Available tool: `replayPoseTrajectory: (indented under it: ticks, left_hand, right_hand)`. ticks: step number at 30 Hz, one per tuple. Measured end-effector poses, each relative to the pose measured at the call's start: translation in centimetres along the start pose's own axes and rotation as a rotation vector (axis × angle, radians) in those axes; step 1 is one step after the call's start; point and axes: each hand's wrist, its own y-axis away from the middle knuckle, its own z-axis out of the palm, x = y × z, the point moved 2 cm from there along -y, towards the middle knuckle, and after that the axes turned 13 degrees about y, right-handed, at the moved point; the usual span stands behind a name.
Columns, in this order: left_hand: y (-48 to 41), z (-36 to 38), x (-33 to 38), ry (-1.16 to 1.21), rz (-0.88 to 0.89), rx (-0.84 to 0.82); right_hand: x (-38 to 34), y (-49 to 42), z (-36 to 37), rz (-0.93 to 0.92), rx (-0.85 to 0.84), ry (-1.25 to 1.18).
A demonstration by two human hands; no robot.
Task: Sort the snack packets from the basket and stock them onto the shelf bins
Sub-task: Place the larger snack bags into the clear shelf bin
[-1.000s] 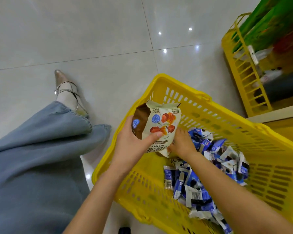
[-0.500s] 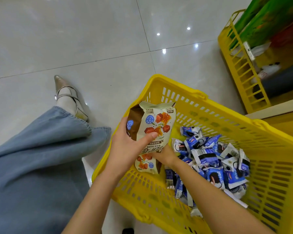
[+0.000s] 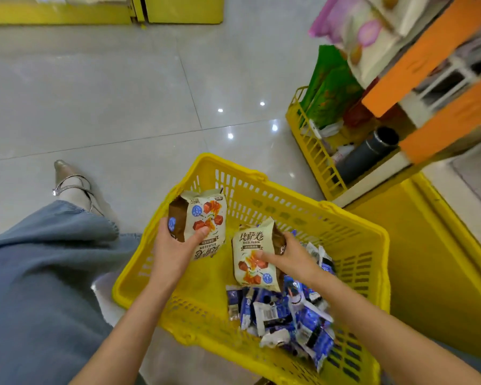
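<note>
Head cam update, reading left to right. Our left hand [image 3: 175, 254] is at the left rim of the yellow basket [image 3: 233, 168]. Its fingers wrap behind a cream-and-brown snack packet [image 3: 203, 220] with the thumb pressed on the front, holding it upright over the basket's left side.

The big change from half a second back: our right hand was tucked in under that packet then. Now the right hand [image 3: 292, 255] is well clear of it, lower middle of the frame. It grips a second matching packet [image 3: 254, 259], thumb on the front, fingers curled round the back edge. That one hangs just over the heap of small blue packets [image 3: 286, 309] lying in the right half of the basket.

So we reckon the two big ones are split off from the blue stuff and ready for the shelf. The blue heap is all still to do.

The view has also tipped up, so we see more of the room. Far left there's a denim trouser leg [image 3: 39, 273] and a strappy shoe [image 3: 61, 173], with yellow shelf bases [image 3: 67, 12] along the upper left. The floor [image 3: 122, 93] is glossy grey tile with lights glinting off it. Right of the basket stands a yellow wire shelf bin [image 3: 314, 151] with green packets [image 3: 328, 90] and a dark cylinder [image 3: 367, 157] in it. It sits under orange-edged shelves [image 3: 433, 48], which are pretty blurred.
</note>
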Motion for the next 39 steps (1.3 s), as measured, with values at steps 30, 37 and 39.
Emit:
replayPoseTrajectory:
  ticks: [30,37,39]
  left_hand:
    - [23.5,28.5,12.3,0.231,0.182,-0.869]
    - [25.4,30.4,12.2,0.276,0.080,-0.944]
    - [25.8,30.9,12.1,0.269,0.064,-0.955]
  right_hand:
    - [8.8,39.5,-27.1,-0.066,1.401,-0.061]
    - [14.7,40.7,-27.4,0.194,1.192,0.046]
    - [15.8,41.1,-27.3,0.236,1.130,0.037]
